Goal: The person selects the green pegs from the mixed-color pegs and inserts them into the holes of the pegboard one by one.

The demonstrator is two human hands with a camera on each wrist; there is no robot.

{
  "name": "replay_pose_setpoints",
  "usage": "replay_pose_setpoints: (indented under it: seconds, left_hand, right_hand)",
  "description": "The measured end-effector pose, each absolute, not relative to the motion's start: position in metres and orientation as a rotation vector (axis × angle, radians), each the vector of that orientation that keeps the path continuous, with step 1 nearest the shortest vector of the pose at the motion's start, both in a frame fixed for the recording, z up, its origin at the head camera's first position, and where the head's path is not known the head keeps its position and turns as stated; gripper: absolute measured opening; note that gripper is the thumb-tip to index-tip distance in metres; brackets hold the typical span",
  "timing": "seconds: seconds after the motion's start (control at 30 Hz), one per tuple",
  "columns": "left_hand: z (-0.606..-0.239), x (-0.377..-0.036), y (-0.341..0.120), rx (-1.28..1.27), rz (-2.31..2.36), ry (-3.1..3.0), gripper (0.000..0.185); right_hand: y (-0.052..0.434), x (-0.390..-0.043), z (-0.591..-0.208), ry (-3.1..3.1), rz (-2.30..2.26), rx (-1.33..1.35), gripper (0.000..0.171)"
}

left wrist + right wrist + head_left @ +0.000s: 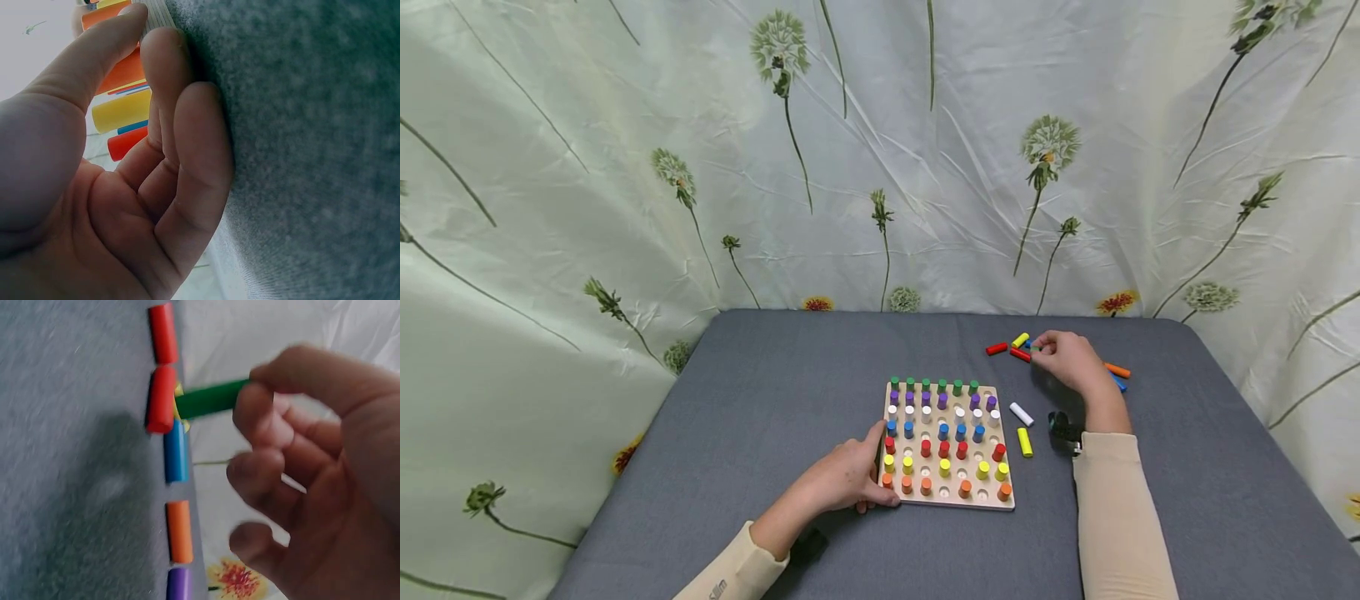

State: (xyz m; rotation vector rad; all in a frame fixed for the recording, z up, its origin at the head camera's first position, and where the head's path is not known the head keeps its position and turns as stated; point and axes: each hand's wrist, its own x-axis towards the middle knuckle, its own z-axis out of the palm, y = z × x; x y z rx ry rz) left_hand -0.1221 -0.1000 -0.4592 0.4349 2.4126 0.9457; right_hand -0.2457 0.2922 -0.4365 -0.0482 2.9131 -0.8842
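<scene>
Head view: seen from above on a grey cloth-covered tabletop (760, 400), a square pale wooden pegboard (947, 500) stocked with rows of short coloured cylinder pegs, several holes empty. Left hand (850, 479) resting at the board's near left edge, thumb on the rim, fingers curled against its side, steadying it. Right hand (1070, 360) far right, well apart from the board, among a scatter of loose pegs: a red cylinder peg (997, 348), a yellow cylinder peg (1020, 340), an orange cylinder peg (1117, 370). Between board and hand, a white cylinder peg (1021, 413) and a second yellow peg (1025, 442) lying flat. Behind, a pale green curtain printed with dandelions (625, 167).

Left wrist view: left-hand fingers (187, 156) curled, the thumb and fingertips closed on the board's pale edge; orange, yellow and red pegs visible beyond.

Right wrist view: right-hand grip narrow, thumb and forefinger pinching one end of a green cylinder peg (209, 399), held level above the cloth, its free end just over the loose pegs lying in a line. Picture somewhat blurred.

Step in hand, by the look of it: picking a green peg from the loose pile. Next move likely calling for carrying it across to the board, turning it upright and seating it in an empty hole of the far green row, with the left hand keeping the board from sliding.
</scene>
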Motion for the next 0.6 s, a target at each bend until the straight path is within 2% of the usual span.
replay_pose_setpoints:
  seconds: [0.37, 0.6]
  left_hand:
    - [-0.458, -0.122, -0.100, 0.429, 0.947, 2.410, 0.115]
    - [-0.459, -0.122, -0.100, 0.439, 0.961, 2.405, 0.112]
  right_hand:
    - [0.266, -0.242, -0.425, 2.530, -1.149, -0.440, 0.029]
    - [0.253, -0.240, -0.426, 2.402, -1.161, -0.412, 0.030]
